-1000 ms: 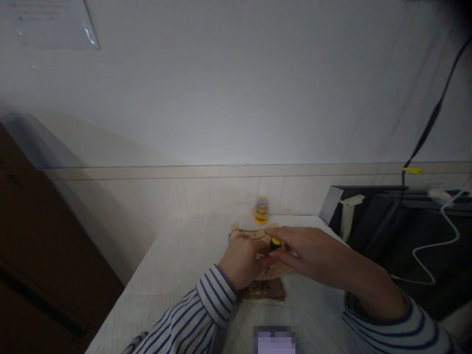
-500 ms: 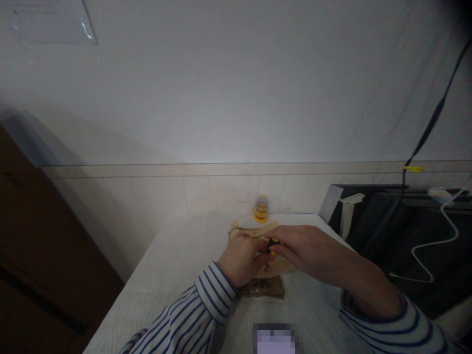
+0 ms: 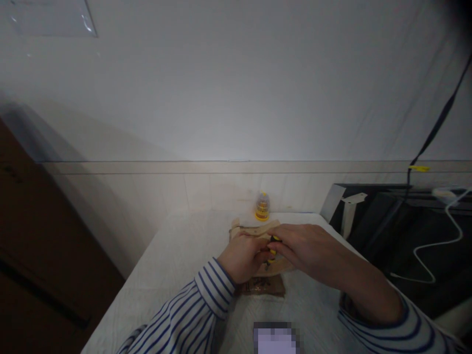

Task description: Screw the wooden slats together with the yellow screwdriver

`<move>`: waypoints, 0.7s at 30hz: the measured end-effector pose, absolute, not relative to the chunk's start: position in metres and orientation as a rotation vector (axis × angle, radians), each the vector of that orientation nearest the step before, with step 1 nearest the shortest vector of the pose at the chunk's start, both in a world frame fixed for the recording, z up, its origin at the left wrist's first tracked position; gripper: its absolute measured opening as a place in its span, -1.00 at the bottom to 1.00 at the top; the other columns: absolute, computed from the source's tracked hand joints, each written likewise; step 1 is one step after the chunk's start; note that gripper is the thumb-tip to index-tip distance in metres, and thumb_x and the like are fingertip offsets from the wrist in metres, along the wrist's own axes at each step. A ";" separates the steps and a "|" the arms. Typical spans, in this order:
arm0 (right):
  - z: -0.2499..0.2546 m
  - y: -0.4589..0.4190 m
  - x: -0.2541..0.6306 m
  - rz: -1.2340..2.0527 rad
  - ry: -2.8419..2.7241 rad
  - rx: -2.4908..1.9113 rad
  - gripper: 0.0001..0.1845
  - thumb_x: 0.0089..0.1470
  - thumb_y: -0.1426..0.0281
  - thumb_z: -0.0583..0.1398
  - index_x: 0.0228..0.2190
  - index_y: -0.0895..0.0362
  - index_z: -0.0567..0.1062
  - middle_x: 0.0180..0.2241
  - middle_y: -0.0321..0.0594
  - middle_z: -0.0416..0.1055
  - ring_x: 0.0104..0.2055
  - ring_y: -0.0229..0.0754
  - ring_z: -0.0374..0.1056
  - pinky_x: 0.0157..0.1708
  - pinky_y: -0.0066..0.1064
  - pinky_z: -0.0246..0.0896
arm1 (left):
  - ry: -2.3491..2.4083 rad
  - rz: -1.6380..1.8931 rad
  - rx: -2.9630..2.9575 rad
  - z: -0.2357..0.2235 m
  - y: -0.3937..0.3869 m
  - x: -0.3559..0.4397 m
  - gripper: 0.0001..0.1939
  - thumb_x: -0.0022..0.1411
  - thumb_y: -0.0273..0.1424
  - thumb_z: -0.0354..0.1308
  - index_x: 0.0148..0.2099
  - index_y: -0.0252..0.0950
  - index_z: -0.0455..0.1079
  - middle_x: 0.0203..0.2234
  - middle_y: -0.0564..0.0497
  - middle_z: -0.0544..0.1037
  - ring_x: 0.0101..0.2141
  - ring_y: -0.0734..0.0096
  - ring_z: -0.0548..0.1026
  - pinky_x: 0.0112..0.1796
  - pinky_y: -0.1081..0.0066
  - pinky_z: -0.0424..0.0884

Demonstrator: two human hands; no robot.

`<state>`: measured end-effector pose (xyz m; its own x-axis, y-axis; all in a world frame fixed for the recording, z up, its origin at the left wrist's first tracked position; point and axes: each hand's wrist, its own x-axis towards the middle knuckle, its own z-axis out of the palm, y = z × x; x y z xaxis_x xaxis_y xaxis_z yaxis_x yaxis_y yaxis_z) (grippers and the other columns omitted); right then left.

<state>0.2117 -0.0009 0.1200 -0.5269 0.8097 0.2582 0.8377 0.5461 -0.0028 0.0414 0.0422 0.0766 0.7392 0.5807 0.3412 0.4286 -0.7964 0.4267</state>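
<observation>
My right hand (image 3: pixel 308 248) is closed, thumb and fingers pinched on the yellow-and-black handle of a small screwdriver (image 3: pixel 273 246). Its lower end is hard to make out. Beside it, my left hand (image 3: pixel 245 258) curls over a light wooden frame (image 3: pixel 282 267), with thumb and fingertips close to the screwdriver. Both hands cover much of the frame; its far bar and a near strip with a small dark fitting show. Under the near side lies a brown packet (image 3: pixel 265 286) with dark marks. Behind the frame stands a clear domed case (image 3: pixel 262 207) with a yellow base.
A white cloth (image 3: pixel 177 255) covers the table, whose far edge meets the wall. At the near edge is a blurred-out device with a pale screen (image 3: pixel 276 340). To the right are black panels, a metal bracket (image 3: pixel 348 216) and a white cable (image 3: pixel 448 243); a brown cabinet (image 3: pixel 40 255) stands left.
More of the screwdriver's yellow handle shows between my fingers, and my right hand has shifted slightly. The view has tilted a little. The frame stays about where it was.
</observation>
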 end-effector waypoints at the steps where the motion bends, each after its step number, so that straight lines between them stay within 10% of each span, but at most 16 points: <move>1: 0.120 -0.001 0.211 -0.183 -2.557 -1.384 -0.82 0.15 0.41 0.03 -0.33 0.15 0.43 -0.38 -0.15 0.45 -0.32 -0.12 0.37 -0.37 -0.33 0.15 | 0.784 0.671 2.616 0.077 0.042 0.041 -0.87 0.22 -0.41 0.04 -0.29 -0.29 0.42 -0.28 -0.05 0.54 -0.19 0.29 0.46 -0.11 0.35 0.31; 21: 0.130 -0.006 0.213 -0.026 -2.561 -1.322 -0.74 0.11 0.38 0.09 -0.13 0.10 0.38 -0.22 -0.19 0.45 -0.23 -0.13 0.37 -0.29 -0.31 0.21 | 0.963 0.769 2.582 0.073 0.041 0.044 -0.83 0.14 -0.28 0.15 -0.33 -0.27 0.47 -0.34 -0.03 0.57 -0.26 0.28 0.49 -0.14 0.36 0.32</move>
<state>0.2125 -0.0065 0.1297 -0.5527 0.7993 0.2359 0.8040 0.5859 -0.1016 0.0440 0.0409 0.0729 0.6364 0.6699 0.3824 0.5210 -0.7388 0.4274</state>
